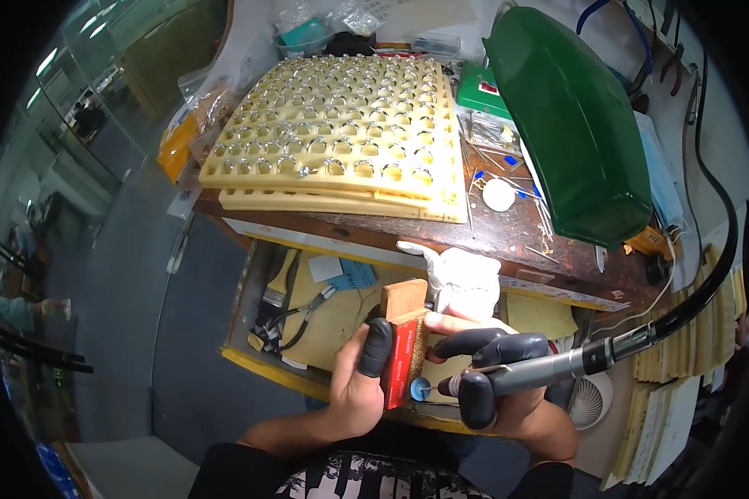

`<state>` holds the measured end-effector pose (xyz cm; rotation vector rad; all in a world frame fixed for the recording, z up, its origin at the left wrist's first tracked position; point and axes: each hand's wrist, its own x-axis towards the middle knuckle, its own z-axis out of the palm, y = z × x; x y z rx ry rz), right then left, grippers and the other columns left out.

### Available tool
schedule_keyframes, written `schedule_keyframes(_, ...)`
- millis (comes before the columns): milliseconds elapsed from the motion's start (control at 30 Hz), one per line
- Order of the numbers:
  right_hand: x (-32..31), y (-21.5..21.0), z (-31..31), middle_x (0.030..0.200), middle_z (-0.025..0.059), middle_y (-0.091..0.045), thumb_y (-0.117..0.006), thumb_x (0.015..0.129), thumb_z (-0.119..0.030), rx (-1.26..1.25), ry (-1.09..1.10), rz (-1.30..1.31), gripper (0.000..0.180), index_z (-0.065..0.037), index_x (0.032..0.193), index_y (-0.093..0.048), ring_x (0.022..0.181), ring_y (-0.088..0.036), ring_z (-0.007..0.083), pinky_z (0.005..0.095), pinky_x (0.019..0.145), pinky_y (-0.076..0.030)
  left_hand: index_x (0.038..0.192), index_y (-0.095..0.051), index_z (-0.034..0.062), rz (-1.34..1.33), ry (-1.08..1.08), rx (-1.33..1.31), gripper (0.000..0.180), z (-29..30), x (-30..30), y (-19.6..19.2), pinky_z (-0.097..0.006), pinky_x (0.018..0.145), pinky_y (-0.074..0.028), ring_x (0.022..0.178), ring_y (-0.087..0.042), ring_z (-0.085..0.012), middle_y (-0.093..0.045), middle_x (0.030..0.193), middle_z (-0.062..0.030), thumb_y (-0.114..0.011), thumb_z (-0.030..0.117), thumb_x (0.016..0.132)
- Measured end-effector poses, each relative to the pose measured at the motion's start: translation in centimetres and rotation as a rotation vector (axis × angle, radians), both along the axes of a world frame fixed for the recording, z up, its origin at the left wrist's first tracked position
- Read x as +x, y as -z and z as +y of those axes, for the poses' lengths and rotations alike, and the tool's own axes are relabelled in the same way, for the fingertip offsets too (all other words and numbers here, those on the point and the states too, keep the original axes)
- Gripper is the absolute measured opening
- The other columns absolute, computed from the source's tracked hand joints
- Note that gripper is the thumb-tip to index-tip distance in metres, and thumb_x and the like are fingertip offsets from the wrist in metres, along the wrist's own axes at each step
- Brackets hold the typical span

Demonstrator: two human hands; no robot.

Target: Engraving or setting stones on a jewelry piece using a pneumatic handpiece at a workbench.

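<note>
We note left hand [359, 384] clamped on red-edged block [404, 359]; right hand [498, 376] closed round rotary handpiece [549, 366], blue wheel [421, 388] at block's 6 o'clock; we judge block rigid, light, best held by sides; handpiece smooth, hose-tethered.

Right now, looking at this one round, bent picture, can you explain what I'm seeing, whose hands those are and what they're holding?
The picture comes from a wide camera worn on a person's head, looking down, so edges curve. The two hands at the bottom are that person's own. The left hand has a black cover on its thumb and holds a small block with a red side. The right hand, with black fingertip covers, holds a grey pen-like power tool on a thick black cable; its small blue wheel sits at the block. Above is a wooden workbench carrying yellow trays of metal rings and a green lamp shade. An open drawer holds pliers.
</note>
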<state>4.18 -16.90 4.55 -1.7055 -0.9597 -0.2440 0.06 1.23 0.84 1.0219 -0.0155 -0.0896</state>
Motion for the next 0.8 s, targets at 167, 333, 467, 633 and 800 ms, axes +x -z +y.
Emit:
schedule_keyframes(167,0.0,0.5,-0.1,0.112,0.0330,-0.066,-0.068,0.088,-0.008,0.098,0.010,-0.008,0.010,-0.002,0.081,-0.064,0.096,-0.071,0.0366,0.0572,0.101,-0.048,0.135,-0.048,-0.0056,-0.006,-0.016,0.013,0.050,-0.1,0.1,0.4,-0.037,0.098,-0.051,0.110,-0.064,-0.0235,-0.062,0.122,-0.0187,-0.037,0.035,0.109)
schedule_keyframes(333,-0.1,0.5,-0.5,0.114,0.0370,-0.064,-0.059,0.094,-0.006,0.084,0.009,-0.024,0.019,0.002,0.077,-0.055,0.096,-0.071,0.0372,0.0545,0.098,-0.050,0.130,-0.052,-0.0047,0.000,-0.003,-0.065,0.053,-0.7,0.5,-0.4,-0.030,0.085,-0.054,0.095,-0.067,-0.0195,-0.067,0.107,-0.0166,-0.032,0.040,0.110)
schedule_keyframes(467,-0.4,0.6,-0.4,0.110,0.0345,-0.066,-0.060,0.091,-0.003,0.104,-0.001,0.022,0.015,0.001,0.079,-0.051,0.098,-0.071,0.0383,0.0543,0.100,-0.049,0.132,-0.050,-0.0056,0.012,-0.070,-0.016,0.054,-0.7,0.0,-0.1,-0.032,0.084,-0.055,0.095,-0.067,-0.0217,-0.066,0.108,-0.0178,-0.033,0.040,0.109)
schedule_keyframes(633,-0.5,-0.4,-0.9,0.102,0.0264,-0.069,-0.055,0.087,0.001,0.095,-0.018,0.063,0.008,-0.003,0.090,-0.048,0.093,-0.070,0.0319,0.0565,0.101,-0.048,0.129,-0.049,-0.0091,0.000,0.029,-0.290,0.064,1.9,1.4,-0.2,-0.038,0.081,-0.056,0.091,-0.068,-0.0301,-0.067,0.101,-0.0253,-0.033,0.048,0.105)
schedule_keyframes(800,0.0,0.7,-1.3,0.091,0.0199,-0.070,-0.049,0.098,-0.021,0.100,0.147,-0.030,0.021,-0.003,0.106,-0.044,0.084,-0.069,0.0277,0.0563,0.098,-0.049,0.130,-0.050,0.0008,-0.345,0.365,-0.568,0.062,6.3,-0.3,-3.1,-0.040,0.080,-0.054,0.082,-0.064,-0.0354,-0.061,0.095,-0.0191,-0.039,0.055,0.102)
